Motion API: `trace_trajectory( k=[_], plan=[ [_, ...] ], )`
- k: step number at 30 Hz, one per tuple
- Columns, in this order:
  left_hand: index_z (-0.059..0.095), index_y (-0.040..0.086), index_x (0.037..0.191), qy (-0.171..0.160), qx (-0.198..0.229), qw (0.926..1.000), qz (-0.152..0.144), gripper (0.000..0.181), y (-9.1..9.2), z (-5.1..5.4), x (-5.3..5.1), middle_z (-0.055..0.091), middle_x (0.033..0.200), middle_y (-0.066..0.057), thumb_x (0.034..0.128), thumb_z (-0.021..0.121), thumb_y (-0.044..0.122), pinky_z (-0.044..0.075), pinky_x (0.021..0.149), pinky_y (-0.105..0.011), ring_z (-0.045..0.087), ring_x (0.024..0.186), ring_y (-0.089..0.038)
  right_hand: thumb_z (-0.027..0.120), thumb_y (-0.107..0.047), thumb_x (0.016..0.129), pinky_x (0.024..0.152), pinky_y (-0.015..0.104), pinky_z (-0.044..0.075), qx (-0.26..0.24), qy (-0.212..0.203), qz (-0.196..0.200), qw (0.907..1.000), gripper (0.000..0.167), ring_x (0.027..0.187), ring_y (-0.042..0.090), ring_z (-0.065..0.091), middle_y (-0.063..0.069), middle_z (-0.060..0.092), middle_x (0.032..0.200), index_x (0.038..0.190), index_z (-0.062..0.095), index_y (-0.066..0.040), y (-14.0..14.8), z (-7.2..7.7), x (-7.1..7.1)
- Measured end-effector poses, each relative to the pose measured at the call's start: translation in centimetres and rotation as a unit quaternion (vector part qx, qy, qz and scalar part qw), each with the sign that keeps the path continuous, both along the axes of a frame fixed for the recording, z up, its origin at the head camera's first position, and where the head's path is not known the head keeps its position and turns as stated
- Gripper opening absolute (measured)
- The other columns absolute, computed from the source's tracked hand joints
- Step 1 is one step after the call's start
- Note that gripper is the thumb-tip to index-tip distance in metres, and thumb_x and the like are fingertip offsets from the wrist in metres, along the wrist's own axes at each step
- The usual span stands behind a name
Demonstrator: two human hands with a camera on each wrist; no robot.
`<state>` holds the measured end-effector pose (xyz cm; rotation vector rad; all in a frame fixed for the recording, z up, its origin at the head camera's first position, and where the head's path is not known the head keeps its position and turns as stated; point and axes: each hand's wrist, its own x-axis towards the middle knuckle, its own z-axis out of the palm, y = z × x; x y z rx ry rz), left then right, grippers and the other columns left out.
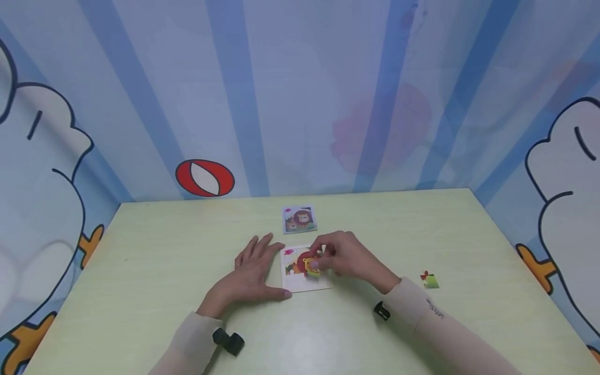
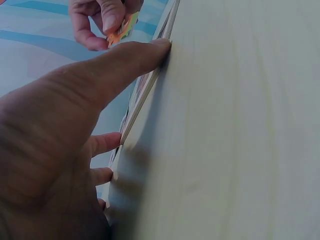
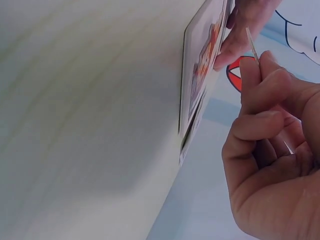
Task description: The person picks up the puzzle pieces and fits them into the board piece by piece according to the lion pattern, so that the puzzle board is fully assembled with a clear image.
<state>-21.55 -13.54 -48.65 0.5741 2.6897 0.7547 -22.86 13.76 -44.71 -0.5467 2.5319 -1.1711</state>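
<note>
A white puzzle board (image 1: pixel 295 284) with part of a lion picture lies flat on the table. My right hand (image 1: pixel 346 256) pinches a yellow-and-green puzzle piece (image 1: pixel 311 267) between thumb and fingertips over the board. The right wrist view catches that thin piece (image 3: pixel 252 46) edge-on, raised off the board. On the board's left side my left hand (image 1: pixel 250 278) rests with fingers spread, its thumb at the lower left corner and its index fingertip at the upper left. In the left wrist view the thumb (image 2: pixel 125 57) touches the board's edge. My right fingers hide part of the picture.
Behind the board lies a lion picture card (image 1: pixel 299 219). A loose green-and-red puzzle piece (image 1: pixel 429 280) sits on the table (image 1: pixel 140 250) to the right. A blue striped cloth backdrop (image 1: pixel 300 104) rises at the table's far edge.
</note>
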Motion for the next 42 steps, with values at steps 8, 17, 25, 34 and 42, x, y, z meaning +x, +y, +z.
trace_trajectory(
  k=[8, 17, 25, 34, 42],
  plan=[
    [0.035, 0.023, 0.167, 0.001, -0.005, 1.0, -0.004, 0.107, 0.0, 0.2, 0.0, 0.008, 0.183, -0.011, 0.08, 0.087, 0.058, 0.008, 0.128, -0.08, -0.003, 0.169, -0.047, 0.084, -0.016, 0.094, 0.055, 0.025, 0.045, 0.003, -0.005, 0.025, 0.9997, 0.007, 0.055, 0.011, 0.053, -0.003, 0.063, 0.065, 0.099, 0.08, -0.019, -2.4, -0.5, -0.6],
    [0.036, 0.02, 0.166, 0.005, 0.005, 0.9999, -0.012, 0.105, 0.0, 0.2, 0.0, 0.01, 0.182, -0.013, 0.0817, 0.088, 0.055, 0.008, 0.128, -0.079, -0.002, 0.168, -0.048, 0.084, -0.016, 0.094, 0.059, 0.025, 0.039, 0.021, -0.01, 0.043, 0.9988, 0.007, 0.063, 0.012, 0.05, -0.004, 0.06, 0.067, 0.098, 0.08, -0.02, -4.0, -1.1, -0.5],
    [0.036, 0.02, 0.166, 0.009, 0.001, 0.9999, -0.012, 0.104, -0.1, 0.1, 0.0, 0.01, 0.182, -0.014, 0.082, 0.087, 0.055, 0.009, 0.128, -0.08, -0.001, 0.168, -0.049, 0.085, -0.016, 0.093, 0.069, 0.027, 0.046, 0.046, 0.019, 0.059, 0.997, 0.007, 0.075, 0.013, 0.058, -0.005, 0.069, 0.077, 0.098, 0.081, -0.019, -4.5, -1.4, -0.5],
    [0.038, 0.02, 0.165, 0.01, 0.011, 0.9998, -0.014, 0.103, -0.1, 0.1, 0.1, 0.011, 0.182, -0.015, 0.0814, 0.087, 0.054, 0.009, 0.126, -0.082, 0.0, 0.167, -0.05, 0.087, -0.018, 0.092, 0.069, 0.029, 0.046, 0.086, 0.039, 0.053, 0.9941, 0.008, 0.074, 0.013, 0.059, -0.006, 0.068, 0.075, 0.098, 0.083, -0.021, -5.2, -1.3, -0.4],
    [0.038, 0.019, 0.164, 0.024, 0.022, 0.9993, -0.02, 0.104, -0.2, 0.0, 0.2, 0.014, 0.18, -0.018, 0.0803, 0.088, 0.055, 0.01, 0.124, -0.083, 0.003, 0.166, -0.053, 0.088, -0.022, 0.091, 0.064, 0.029, 0.042, 0.13, 0.045, 0.036, 0.9898, 0.008, 0.073, 0.014, 0.056, -0.006, 0.065, 0.078, 0.096, 0.081, -0.022, -5.5, -1.2, 0.1]
  ],
)
